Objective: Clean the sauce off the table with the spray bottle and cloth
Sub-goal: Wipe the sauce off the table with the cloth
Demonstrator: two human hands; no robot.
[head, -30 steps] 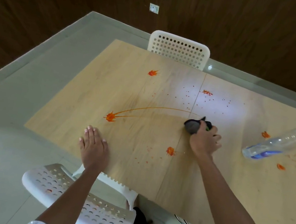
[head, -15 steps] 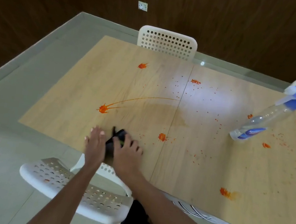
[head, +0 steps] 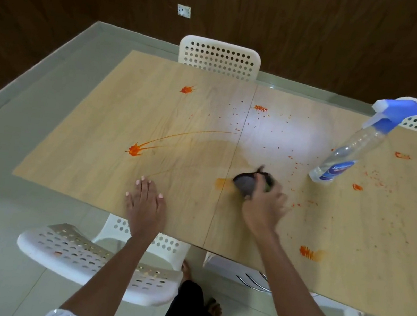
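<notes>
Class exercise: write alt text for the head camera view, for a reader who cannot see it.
A person's right hand wipes a dark cloth across an orange sauce smear on a wooden table, while the left hand rests flat nearby. A spray bottle stands to the right among more splatters.

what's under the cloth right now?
An orange sauce smear pokes out at the left edge of the cloth, which the right hand grips. Whatever lies directly beneath it is covered.

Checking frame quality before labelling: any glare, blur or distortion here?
Head view: a pale glare patch on the table; the right hand and cloth are motion-blurred; the left hand is sharp; wide-angle tilt leans the spray bottle.
</notes>
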